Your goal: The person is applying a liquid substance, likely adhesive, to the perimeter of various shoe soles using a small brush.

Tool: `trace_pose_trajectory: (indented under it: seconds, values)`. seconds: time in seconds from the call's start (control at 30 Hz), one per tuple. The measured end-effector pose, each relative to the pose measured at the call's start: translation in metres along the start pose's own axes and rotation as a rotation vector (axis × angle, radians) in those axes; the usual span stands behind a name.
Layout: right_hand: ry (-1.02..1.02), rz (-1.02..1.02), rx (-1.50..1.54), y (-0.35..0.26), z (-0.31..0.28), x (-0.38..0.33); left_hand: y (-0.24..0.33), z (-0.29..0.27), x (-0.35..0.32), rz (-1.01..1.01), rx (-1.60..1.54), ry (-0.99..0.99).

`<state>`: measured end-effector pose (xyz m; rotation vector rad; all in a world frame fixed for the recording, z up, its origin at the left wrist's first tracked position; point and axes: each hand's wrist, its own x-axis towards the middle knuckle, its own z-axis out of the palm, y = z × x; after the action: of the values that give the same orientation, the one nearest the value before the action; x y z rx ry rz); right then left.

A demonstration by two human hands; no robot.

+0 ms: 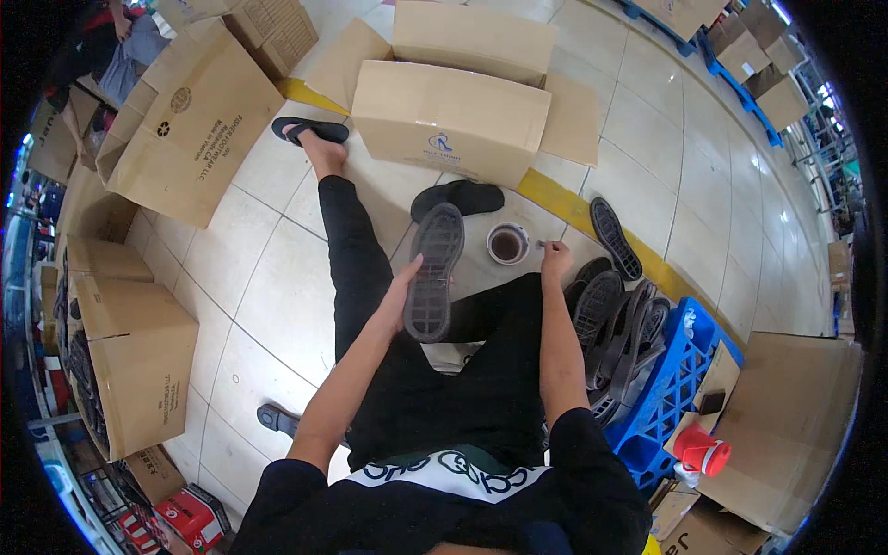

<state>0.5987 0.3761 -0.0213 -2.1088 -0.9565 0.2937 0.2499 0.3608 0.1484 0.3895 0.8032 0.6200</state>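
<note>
- Glossy pale floor tiles [259, 268] fill the middle of the frame, crossed by a yellow stripe [575, 212] running from the upper left of centre toward the right.
- Top centre: one brown cardboard box with spread flaps [449, 125]; its contents are hidden from this angle.
- Left edge: one open brown cardboard carton [143, 370], with several dark ridged soles [85, 384] showing along its left side; overlap prevents a count.
- Just above centre: one round white cup [525, 242] on the floor, partly filled with dark brown liquid [505, 246].
- Centre: one dark grey, grid-patterned shoe sole [434, 277], gripped by the left hand [400, 294], tread side showing.
- Right of the cup: the right hand [556, 263], fingers closed on a small greyish thing [542, 244] too small to identify.
- Right of centre: one similar sole lying alone [615, 239], above a heap of dark soles [610, 319] too overlapped to count.
- Lower right: one blue plastic pallet [638, 416] and one red plastic bucket [694, 448].
</note>
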Motion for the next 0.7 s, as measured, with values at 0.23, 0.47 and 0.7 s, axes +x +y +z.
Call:
trace_pose_trajectory:
  seconds: [0.23,0.47,0.7]
  values:
    - [0.069,0.586,1.086,0.044,-0.028,-0.001,0.000,0.017,0.000,-0.014,-0.154,-0.077]
    - [-0.546,0.556,1.375,-0.122,-0.081,-0.074,0.002,0.012,-0.019,0.043,-0.059,-0.288]
    - [-0.598,0.272,1.181,-0.248,-0.087,-0.105,-0.009,0.007,-0.023,0.116,0.033,-0.356]
